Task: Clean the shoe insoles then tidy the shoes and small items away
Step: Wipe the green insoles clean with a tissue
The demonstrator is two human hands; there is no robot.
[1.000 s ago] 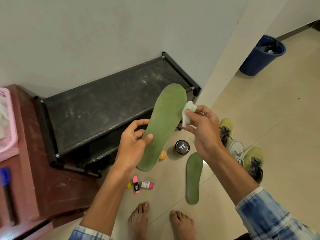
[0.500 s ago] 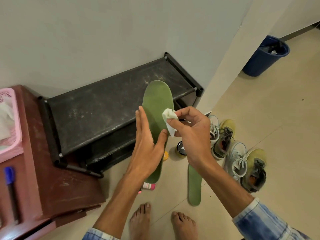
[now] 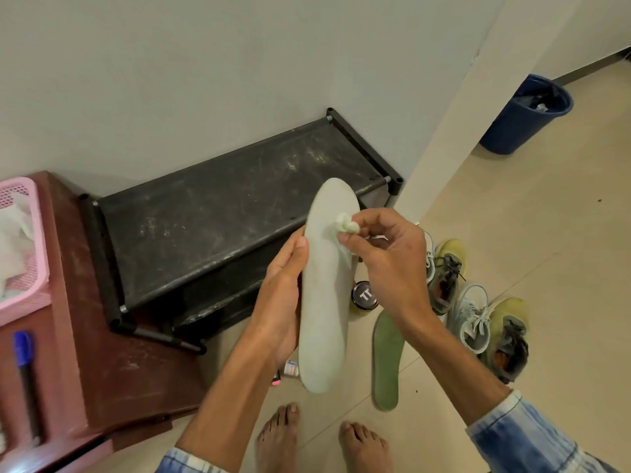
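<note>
My left hand (image 3: 280,302) grips a shoe insole (image 3: 326,302) upright by its left edge, pale grey-green face toward me. My right hand (image 3: 386,264) pinches a crumpled white wipe (image 3: 346,227) against the insole's upper part. A second green insole (image 3: 387,360) lies flat on the floor to the right. Two yellow-green sneakers (image 3: 447,271) (image 3: 495,332) stand on the floor further right. A black-lidded round tin (image 3: 365,295) sits behind the held insole. Small pink items (image 3: 288,370) lie on the floor, partly hidden by the insole and my left wrist.
A black shoe rack (image 3: 222,213) stands against the wall. At left is a brown wooden stand (image 3: 102,353) with a pink basket (image 3: 30,254) and a blue pen (image 3: 24,367). A blue bin (image 3: 522,121) is at the far right. My bare feet (image 3: 321,442) are below.
The insole has been turned over, from its green side to its pale side. My left hand shifted its grip to the edge, and the wipe moved up the insole.
</note>
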